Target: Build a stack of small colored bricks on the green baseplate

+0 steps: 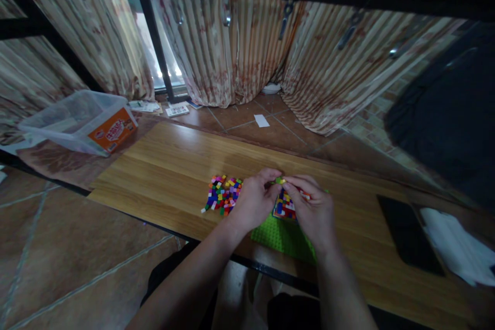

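The long brown wooden worktop (154, 165) bears a flat green studded plastic baseplate (282, 240), set at six o'clock from the hands, probably to sit squarely before the person. Above it, the left hand (253, 198) and right hand (315, 209) meet, partly hiding a multicoloured plastic brick block (285, 207). A loose heap of small multicoloured plastic bricks (222, 195) lies at nine o'clock, presumably for easy reach. Both hands pinch a tiny yellow-green plastic piece (280, 180), likely for fine control. The baseplate nears the worktop's six-o'clock edge; open wood stretches toward ten.

Multicoloured bricks (286, 209) partly cover a green baseplate (284, 238).
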Tool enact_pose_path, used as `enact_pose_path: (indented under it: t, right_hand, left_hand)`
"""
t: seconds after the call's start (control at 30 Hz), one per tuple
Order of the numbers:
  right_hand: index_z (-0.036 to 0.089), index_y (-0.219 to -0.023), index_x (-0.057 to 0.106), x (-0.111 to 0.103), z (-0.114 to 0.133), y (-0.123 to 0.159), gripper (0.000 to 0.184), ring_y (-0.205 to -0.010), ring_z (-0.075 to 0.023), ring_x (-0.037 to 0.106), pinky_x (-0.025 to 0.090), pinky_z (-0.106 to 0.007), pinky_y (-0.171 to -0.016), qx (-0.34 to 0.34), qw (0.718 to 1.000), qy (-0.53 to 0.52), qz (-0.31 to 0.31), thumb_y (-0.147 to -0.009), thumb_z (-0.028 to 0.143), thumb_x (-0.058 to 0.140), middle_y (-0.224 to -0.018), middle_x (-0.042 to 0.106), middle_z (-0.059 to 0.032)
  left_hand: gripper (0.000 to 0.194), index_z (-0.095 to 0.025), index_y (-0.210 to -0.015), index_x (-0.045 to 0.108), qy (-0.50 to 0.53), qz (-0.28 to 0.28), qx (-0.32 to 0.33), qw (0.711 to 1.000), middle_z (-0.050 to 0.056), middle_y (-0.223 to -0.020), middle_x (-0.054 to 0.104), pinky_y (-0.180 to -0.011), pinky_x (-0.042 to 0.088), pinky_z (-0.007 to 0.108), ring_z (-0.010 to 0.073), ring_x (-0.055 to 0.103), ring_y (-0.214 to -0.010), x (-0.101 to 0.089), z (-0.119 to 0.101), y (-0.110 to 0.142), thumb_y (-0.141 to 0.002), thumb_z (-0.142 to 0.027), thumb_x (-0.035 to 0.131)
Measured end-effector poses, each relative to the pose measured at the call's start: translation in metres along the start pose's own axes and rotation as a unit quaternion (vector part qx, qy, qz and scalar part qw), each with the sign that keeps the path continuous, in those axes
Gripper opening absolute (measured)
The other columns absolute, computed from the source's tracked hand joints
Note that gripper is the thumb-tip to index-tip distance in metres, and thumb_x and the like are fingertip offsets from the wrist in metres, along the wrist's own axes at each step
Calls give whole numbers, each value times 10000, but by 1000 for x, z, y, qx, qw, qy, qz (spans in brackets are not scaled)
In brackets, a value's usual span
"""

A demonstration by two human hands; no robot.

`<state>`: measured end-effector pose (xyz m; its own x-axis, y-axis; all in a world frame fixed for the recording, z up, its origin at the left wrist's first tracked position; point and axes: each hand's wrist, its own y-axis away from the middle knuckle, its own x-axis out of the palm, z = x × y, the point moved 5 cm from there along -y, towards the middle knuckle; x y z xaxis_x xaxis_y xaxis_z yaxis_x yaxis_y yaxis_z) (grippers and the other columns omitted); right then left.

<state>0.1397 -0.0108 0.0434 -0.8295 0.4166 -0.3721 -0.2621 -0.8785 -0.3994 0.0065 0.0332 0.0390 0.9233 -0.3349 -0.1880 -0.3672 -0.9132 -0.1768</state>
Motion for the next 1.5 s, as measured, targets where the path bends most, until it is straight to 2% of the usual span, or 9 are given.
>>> enact_pose_path:
  t: [0.13,0.27,0.43,0.53,0.63,0.73,0.97,1.2,1.5]
  right_hand:
    - [262,-876,750,0,2,2,152,-876,-181,629,493,-338,-791,-12,999,11,-30,-866,343,622,-918,685,-29]
    - [260,-892,752,-4,7,2,180,-904,-196,619,487,-359,-820,-45,995,80,-41,-875,359,602,-929,688,-38]
    - [245,-888,746,-25,-3,-3,228,-944,-215,622,475,-390,-883,-30,988,136,-71,-882,389,568,-944,696,-50]
    - [238,-890,745,-34,-12,-5,244,-952,-220,618,465,-398,-898,-16,987,152,-51,-880,399,562,-950,695,-54]
    - [242,-874,751,-30,-20,-3,249,-945,-223,608,455,-401,-898,1,985,171,6,-872,410,569,-962,686,-59]
    - [247,-863,755,-25,-25,-2,259,-933,-226,601,447,-404,-884,19,983,180,33,-865,428,570,-960,680,-62]
    - [235,-811,731,-22,-34,-5,224,-891,-216,602,445,-385,-845,49,984,170,32,-826,416,601,-910,672,-46]
    - [229,-722,704,-20,-30,-7,217,-789,-198,596,452,-354,-755,58,985,163,14,-795,415,620,-809,669,-37]
    - [230,-721,715,-20,-33,-7,204,-771,-195,603,449,-346,-731,82,987,138,7,-774,414,645,-810,674,-35]
  left_hand:
    - [169,-152,-987,682,16,-14,-12,1000,62,-973,737,-817,560,268,153,690,-878,2,0,1,-847,-125,592]
    - [148,-157,-943,709,1,-28,-19,999,51,-898,741,-771,557,263,152,685,-815,4,4,2,-848,-159,595]
    - [128,-158,-908,705,-15,-54,-48,997,47,-874,745,-756,552,261,158,690,-813,-5,15,-2,-832,-152,601]
    - [141,-154,-924,704,-33,-53,-58,996,54,-890,746,-764,550,269,169,691,-847,-11,17,-4,-827,-147,602]
    - [165,-158,-944,701,-50,-47,-58,996,49,-898,745,-781,548,267,162,689,-852,-13,16,-5,-824,-124,593]
    - [174,-158,-951,699,-65,-42,-56,995,50,-908,744,-799,548,273,160,686,-853,-11,15,-3,-821,-117,590]
    - [185,-154,-974,694,-68,-34,-54,996,61,-937,740,-809,549,287,168,686,-866,-9,14,-3,-830,-125,581]
    - [157,-161,-935,690,-83,-33,-46,995,50,-905,738,-841,546,300,174,684,-894,-10,11,-3,-828,-123,582]
    - [167,-159,-943,689,-83,-31,-58,994,57,-922,741,-846,543,299,176,686,-897,-10,8,-1,-829,-110,578]
